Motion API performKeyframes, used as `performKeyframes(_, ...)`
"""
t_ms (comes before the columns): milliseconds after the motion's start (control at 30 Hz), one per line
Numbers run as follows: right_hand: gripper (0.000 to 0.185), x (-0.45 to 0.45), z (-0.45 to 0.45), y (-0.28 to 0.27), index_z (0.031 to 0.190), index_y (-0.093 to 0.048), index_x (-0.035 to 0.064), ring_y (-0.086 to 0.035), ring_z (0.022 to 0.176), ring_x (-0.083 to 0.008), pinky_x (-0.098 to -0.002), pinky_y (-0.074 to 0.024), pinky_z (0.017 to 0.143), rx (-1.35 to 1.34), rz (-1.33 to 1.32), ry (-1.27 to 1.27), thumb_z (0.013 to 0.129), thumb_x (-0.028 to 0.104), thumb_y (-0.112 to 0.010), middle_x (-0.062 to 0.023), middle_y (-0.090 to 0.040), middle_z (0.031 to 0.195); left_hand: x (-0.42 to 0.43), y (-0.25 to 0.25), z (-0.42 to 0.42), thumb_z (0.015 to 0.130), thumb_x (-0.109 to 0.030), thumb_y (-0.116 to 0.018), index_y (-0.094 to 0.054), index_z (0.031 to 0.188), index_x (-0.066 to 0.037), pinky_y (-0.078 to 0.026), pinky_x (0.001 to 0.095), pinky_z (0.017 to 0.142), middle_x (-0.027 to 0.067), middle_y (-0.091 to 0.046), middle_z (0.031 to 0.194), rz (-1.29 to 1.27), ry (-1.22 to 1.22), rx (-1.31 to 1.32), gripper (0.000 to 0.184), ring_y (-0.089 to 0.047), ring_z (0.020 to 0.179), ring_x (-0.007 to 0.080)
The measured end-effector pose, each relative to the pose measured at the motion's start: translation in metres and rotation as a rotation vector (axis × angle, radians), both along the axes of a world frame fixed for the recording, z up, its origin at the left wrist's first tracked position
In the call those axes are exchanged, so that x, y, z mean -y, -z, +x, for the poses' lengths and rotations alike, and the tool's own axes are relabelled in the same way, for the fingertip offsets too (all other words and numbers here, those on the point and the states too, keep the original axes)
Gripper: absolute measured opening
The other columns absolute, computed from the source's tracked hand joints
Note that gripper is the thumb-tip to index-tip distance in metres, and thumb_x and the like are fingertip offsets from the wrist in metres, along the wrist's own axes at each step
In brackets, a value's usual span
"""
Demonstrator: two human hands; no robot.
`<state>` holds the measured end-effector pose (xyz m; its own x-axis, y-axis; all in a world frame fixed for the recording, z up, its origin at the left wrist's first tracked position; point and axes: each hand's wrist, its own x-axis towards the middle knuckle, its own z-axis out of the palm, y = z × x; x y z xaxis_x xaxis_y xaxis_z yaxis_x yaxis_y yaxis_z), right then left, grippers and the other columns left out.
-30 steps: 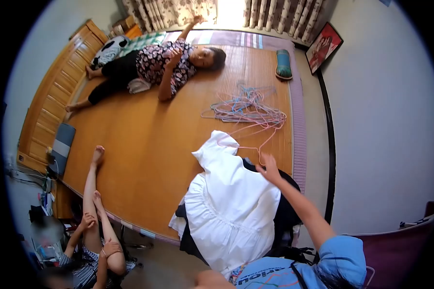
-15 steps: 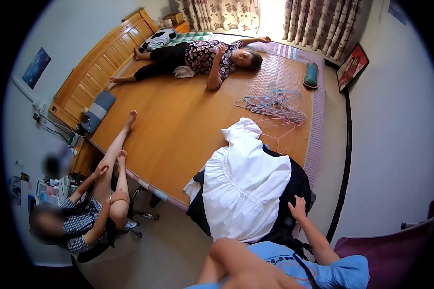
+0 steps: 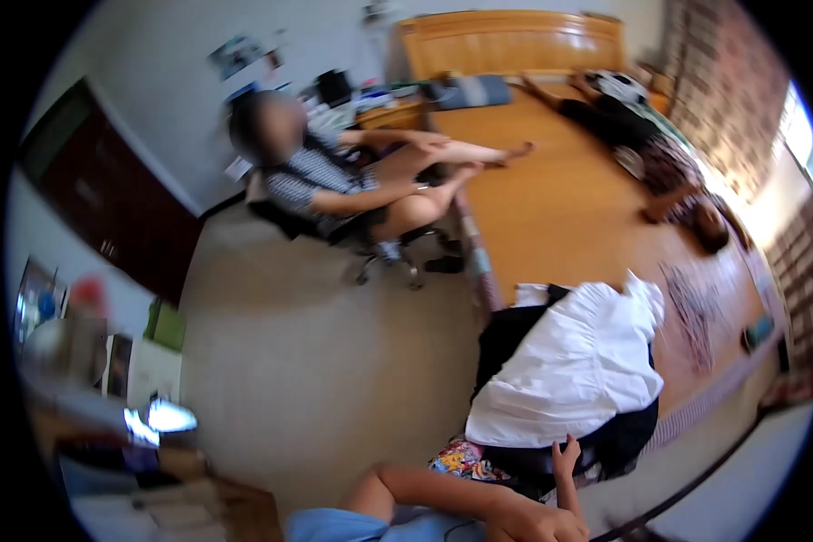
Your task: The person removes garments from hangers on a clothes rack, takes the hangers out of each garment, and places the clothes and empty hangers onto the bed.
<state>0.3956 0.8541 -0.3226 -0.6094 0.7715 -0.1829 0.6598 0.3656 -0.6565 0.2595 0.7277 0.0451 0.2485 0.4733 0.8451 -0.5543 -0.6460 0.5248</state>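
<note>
The white garment (image 3: 574, 361) lies spread over black clothes (image 3: 506, 339) at the near end of the bed. Just at its lower edge is my right hand (image 3: 565, 462), fingers apart, with nothing visible in them. My left forearm crosses in front of my blue shirt, and my left hand (image 3: 537, 522) shows its back near the right wrist; its fingers are hidden. Colourful patterned cloth (image 3: 470, 461) sits beside the black clothes. Thin hangers (image 3: 691, 312) are piled on the bed mat beyond the garment.
A person (image 3: 334, 185) sits on a wheeled chair left of the bed (image 3: 551, 208), legs resting on its edge. Another person (image 3: 668, 163) lies across its far right side. A green roll (image 3: 757, 332) is on the right edge. A dark door (image 3: 108, 199) stands at left.
The view has swung left, bringing the door and floor into sight. My right hand has moved from near the hangers to the garment's lower edge. My left arm now reaches across to the right.
</note>
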Motion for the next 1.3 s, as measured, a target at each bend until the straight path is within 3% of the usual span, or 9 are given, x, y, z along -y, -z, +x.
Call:
performKeyframes(233,0.025,0.011,-0.111,-0.243,0.092,-0.051,0.0018,-0.028,0.112,-0.0297,-0.0401,-0.0187,0.091,-0.956,-0.086,-0.271,0.073,0.017,-0.047,-0.0175,-0.034,0.117,0.036,-0.021,-0.036,0.079,-0.036,-0.036,-0.051,0.081,-0.009,-0.036,0.0395,0.070,0.0079,-0.049,0.084,0.450,-0.258,-0.606,0.031,-0.044,0.090,0.0262)
performKeyframes(300,0.028,0.029,-0.118,-0.329,0.083,-0.057,0.0079,-0.029,0.108,-0.0355,-0.0473,-0.0183,0.089,-1.256,-0.052,-0.571,0.073,0.032,-0.047,-0.0197,-0.037,0.113,0.040,-0.015,-0.049,0.071,-0.036,-0.049,-0.050,0.059,-0.011,-0.037,0.0345,0.060,0.0026,-0.044,0.076,0.420,-0.299,-0.556,0.028,-0.044,0.081,0.0233)
performKeyframes(400,0.026,0.066,-0.129,-0.394,0.074,-0.059,0.0133,-0.029,0.106,-0.0345,-0.0463,-0.0267,0.081,-1.379,0.029,-1.354,0.075,0.034,-0.044,-0.0137,-0.045,0.104,0.053,0.002,-0.083,0.074,-0.046,-0.041,-0.052,0.076,-0.012,-0.033,0.0393,0.071,-0.0024,-0.051,0.084,0.306,-0.155,-0.759,0.035,-0.045,0.086,0.0196)
performKeyframes(533,0.027,0.158,-0.115,-0.402,0.071,-0.054,0.0007,-0.045,0.093,-0.0320,-0.0463,-0.0325,0.076,-1.312,-0.208,-1.440,0.078,0.017,-0.033,-0.0130,-0.051,0.093,0.075,0.011,-0.103,0.066,-0.043,-0.050,-0.055,0.076,-0.015,-0.031,0.0334,0.068,-0.0055,-0.051,0.081,0.233,-0.021,-0.529,0.030,-0.043,0.085,0.0198)
performKeyframes(833,0.023,0.193,-0.100,-0.428,0.083,-0.053,0.0014,-0.038,0.105,-0.0284,-0.0407,-0.0272,0.088,-0.963,0.046,-1.563,0.070,0.008,-0.036,-0.0153,-0.046,0.102,0.153,-0.026,-0.116,0.065,-0.019,-0.053,-0.052,0.066,-0.009,-0.037,0.0359,0.065,0.0037,-0.046,0.068,0.171,0.149,-0.477,0.011,-0.046,0.072,0.0213)
performKeyframes(867,0.019,0.220,-0.100,-0.401,0.087,-0.050,0.0018,-0.048,0.069,-0.0247,-0.0354,-0.0371,0.067,-1.246,0.349,-1.259,0.075,0.009,-0.037,-0.0119,-0.050,0.081,0.158,-0.031,-0.113,0.069,-0.028,-0.047,-0.052,0.075,-0.009,-0.036,0.0388,0.069,0.0046,-0.048,0.079,0.202,0.112,-0.482,0.020,-0.044,0.084,0.0234)
performKeyframes(967,0.023,0.186,-0.079,-0.446,0.087,-0.054,0.0059,-0.037,0.107,-0.0174,-0.0393,-0.0287,0.088,-0.916,0.353,-1.430,0.071,0.005,-0.037,-0.0067,-0.048,0.104,0.152,-0.054,-0.110,0.068,-0.034,-0.044,-0.052,0.087,-0.008,-0.032,0.0431,0.078,0.0051,-0.048,0.093,0.226,0.106,-0.617,0.032,-0.038,0.100,0.0251)
performKeyframes(1067,0.023,0.173,-0.068,-0.452,0.091,-0.054,0.0132,-0.035,0.109,-0.0099,-0.0372,-0.0327,0.084,-0.826,0.440,-1.362,0.075,0.005,-0.040,0.0036,-0.048,0.105,0.153,-0.073,-0.105,0.068,-0.032,-0.044,-0.052,0.091,-0.007,-0.028,0.0448,0.082,0.0050,-0.048,0.096,0.278,-0.101,-0.760,0.035,-0.034,0.104,0.0251)
performKeyframes(1300,0.019,0.142,-0.072,-0.446,0.075,-0.056,0.0078,-0.042,0.102,-0.0237,-0.0418,-0.0309,0.084,-0.839,0.285,-1.237,0.078,0.023,-0.045,-0.0064,-0.051,0.101,0.134,-0.071,-0.134,0.065,-0.026,-0.048,-0.054,0.077,-0.006,-0.027,0.0450,0.081,0.0073,-0.050,0.090,0.191,-0.171,-0.720,0.025,-0.040,0.097,0.0272)
